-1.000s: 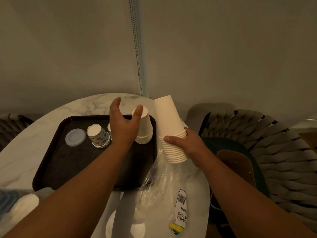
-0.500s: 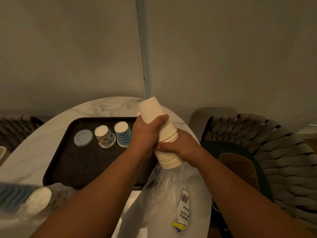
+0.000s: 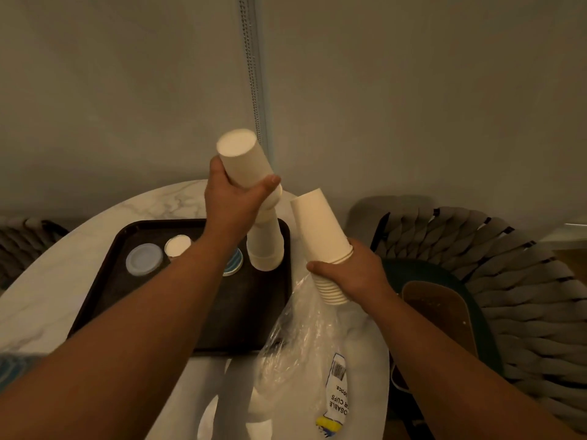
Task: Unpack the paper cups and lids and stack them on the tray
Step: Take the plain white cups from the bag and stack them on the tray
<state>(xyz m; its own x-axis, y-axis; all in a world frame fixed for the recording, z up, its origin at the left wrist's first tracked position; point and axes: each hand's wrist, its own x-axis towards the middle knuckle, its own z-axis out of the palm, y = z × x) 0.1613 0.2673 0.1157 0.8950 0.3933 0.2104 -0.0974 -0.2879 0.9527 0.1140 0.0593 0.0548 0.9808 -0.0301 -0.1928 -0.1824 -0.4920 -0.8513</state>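
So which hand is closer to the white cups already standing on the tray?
Left. The left hand holds a cup directly above the white cups on the tray; the right hand grips its stack off past the tray's right edge.

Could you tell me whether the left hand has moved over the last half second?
Yes: the left hand lifted cups off the right hand's stack, toward the tray.

The cup you grip in your left hand is matt cream paper, as is the nested stack in your right hand. Trailing from that stack, the bag is thin, clear, glossy, crinkled plastic. Your tray looks like dark, dull, finely textured plastic, on a polished marble-look table. The chair is thick woven cord.
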